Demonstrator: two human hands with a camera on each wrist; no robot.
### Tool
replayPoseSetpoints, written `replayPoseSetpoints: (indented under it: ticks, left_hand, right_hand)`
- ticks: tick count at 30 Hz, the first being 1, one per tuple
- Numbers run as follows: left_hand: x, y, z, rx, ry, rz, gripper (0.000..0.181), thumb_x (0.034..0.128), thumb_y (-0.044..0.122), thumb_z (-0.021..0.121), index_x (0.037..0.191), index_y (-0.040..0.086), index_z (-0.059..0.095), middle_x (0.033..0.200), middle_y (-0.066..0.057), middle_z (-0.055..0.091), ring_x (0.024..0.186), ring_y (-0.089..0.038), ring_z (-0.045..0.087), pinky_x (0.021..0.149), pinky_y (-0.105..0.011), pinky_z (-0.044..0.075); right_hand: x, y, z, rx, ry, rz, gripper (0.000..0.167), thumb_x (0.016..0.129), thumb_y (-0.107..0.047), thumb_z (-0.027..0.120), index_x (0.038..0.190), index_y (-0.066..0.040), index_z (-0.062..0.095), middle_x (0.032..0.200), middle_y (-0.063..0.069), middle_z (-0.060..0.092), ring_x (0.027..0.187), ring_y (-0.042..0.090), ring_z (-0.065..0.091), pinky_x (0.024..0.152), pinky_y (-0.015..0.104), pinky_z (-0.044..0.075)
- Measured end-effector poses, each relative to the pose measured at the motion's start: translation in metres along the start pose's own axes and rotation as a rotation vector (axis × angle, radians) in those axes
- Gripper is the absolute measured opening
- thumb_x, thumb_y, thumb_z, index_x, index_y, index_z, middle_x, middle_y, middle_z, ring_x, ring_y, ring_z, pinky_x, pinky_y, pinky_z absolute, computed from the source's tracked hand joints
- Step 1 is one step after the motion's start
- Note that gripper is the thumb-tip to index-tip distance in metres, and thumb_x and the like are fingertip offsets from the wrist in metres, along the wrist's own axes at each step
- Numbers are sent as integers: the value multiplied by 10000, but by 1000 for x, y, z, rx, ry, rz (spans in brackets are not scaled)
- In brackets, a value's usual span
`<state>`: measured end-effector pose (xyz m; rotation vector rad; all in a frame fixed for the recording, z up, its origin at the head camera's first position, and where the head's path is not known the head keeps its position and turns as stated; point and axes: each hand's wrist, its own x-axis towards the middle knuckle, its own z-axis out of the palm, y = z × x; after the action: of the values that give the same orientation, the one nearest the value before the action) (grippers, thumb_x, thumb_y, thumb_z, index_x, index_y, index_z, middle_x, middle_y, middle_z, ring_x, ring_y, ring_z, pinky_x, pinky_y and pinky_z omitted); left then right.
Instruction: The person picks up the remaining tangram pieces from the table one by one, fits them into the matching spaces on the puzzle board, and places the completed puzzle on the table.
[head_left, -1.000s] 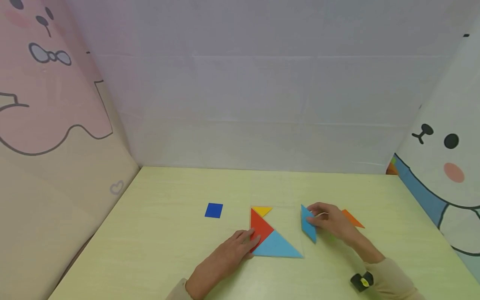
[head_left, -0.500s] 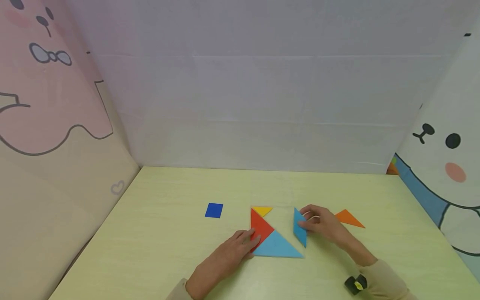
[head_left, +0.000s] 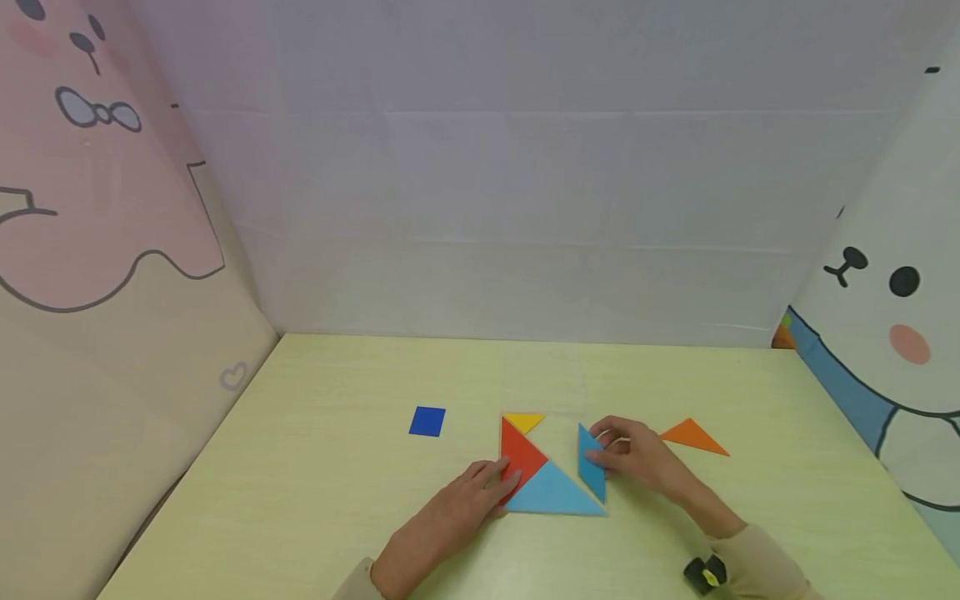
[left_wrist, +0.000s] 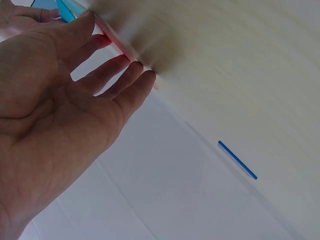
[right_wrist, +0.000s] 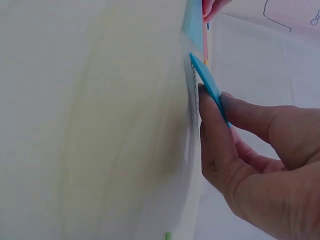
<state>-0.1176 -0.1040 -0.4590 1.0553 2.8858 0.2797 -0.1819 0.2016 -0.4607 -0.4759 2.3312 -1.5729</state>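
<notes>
My right hand (head_left: 641, 462) pinches a light blue parallelogram tile (head_left: 586, 450) between thumb and fingers. In the right wrist view the tile (right_wrist: 212, 89) is tilted off the table, with the thumb on one face and fingertips on the other. Just left of it lies a light blue triangle (head_left: 555, 493), edge to edge with a red triangle (head_left: 520, 448). My left hand (head_left: 459, 508) rests its fingertips on the red triangle, and the left wrist view shows those fingers (left_wrist: 127, 80) extended. A small yellow triangle (head_left: 525, 422) touches the red one's upper edge.
A dark blue square tile (head_left: 427, 422) lies to the left on the pale table (head_left: 337, 467). Beyond the right hand lies an orange triangle (head_left: 693, 437). A bit of green (right_wrist: 168, 235) shows low in the right wrist view. A wall (head_left: 525, 283) stands behind.
My right hand has carried the light blue parallelogram left and slightly nearer, close to the light blue triangle's slanted edge. More of the orange triangle shows now. The left hand has stayed put.
</notes>
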Motion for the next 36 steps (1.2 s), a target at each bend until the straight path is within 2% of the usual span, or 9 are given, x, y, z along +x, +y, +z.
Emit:
replayPoseSetpoints:
  ticks: [11, 20, 36]
  left_hand:
    - [0, 0, -1, -1, -10, -8, 480, 1022, 225, 646, 1486, 128, 568, 1493, -92, 516, 1333, -247, 509, 1035, -296, 513]
    - [1, 1, 0, 2, -18, -18, 486, 1024, 229, 645, 1494, 136, 560, 1502, -83, 511, 1339, -238, 508, 1035, -289, 511]
    - [1, 0, 0, -4, -19, -12, 487, 1021, 226, 648, 1491, 130, 563, 1505, -92, 509, 1336, -248, 510, 1040, -297, 510]
  right_hand:
    - [-1, -2, 4, -40, -16, -25, 263, 947, -39, 729, 1149, 86, 617, 938, 118, 583, 766, 193, 623, 673, 326, 623]
    - [-1, -3, 6, -204, 0, -95, 231, 938, -84, 752, 1100, 48, 653, 912, 54, 610, 782, 154, 618, 676, 225, 550]
    - [-3, -6, 10, -349, 50, -117, 217, 916, -143, 788, 1040, 0, 683, 870, -17, 615, 788, 129, 577, 706, 239, 527]
